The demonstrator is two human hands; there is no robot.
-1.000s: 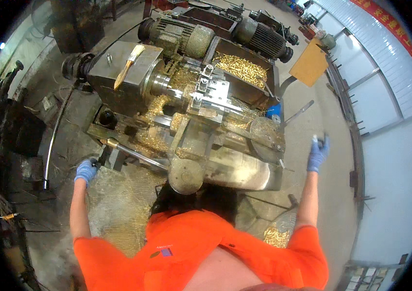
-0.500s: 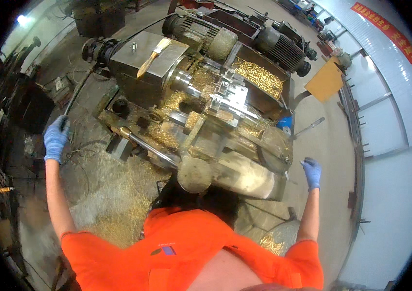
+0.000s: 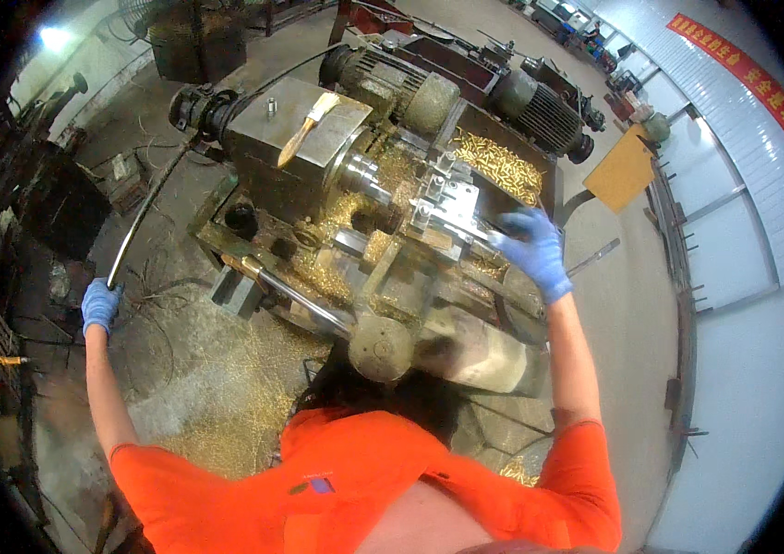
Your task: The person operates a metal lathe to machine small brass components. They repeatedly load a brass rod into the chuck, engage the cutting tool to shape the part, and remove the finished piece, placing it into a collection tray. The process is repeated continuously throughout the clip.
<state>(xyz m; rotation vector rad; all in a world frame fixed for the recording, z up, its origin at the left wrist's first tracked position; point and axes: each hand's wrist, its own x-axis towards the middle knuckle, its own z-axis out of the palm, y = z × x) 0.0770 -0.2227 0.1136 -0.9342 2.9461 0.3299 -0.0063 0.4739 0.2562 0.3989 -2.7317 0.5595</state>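
My left hand [image 3: 101, 307], in a blue glove, is closed around the lower end of a long metal lever [image 3: 141, 217] that slants up to the lathe's headstock [image 3: 272, 148]. My gloved right hand [image 3: 538, 254] reaches over the right side of the lathe, beside the shiny tool block [image 3: 447, 203]. Motion smears its fingers, so I cannot make out whether they hold anything. Left of the block, a bright round chuck [image 3: 360, 175] juts from the headstock. Brass chips [image 3: 323, 277] lie over the machine bed below it.
A wooden-handled brush [image 3: 304, 131] and a small metal piece [image 3: 271, 108] lie on the headstock. Behind the tool block, a tray holds many small brass parts [image 3: 498, 166]. Motors [image 3: 540, 111] stand at the back. A polished bar [image 3: 300, 295] and round handwheel [image 3: 381, 349] jut toward me.
My right hand has moved up and left, from beside the machine to near the tool block. My left hand has come down, and the lever's end with it. The view has shifted slightly.
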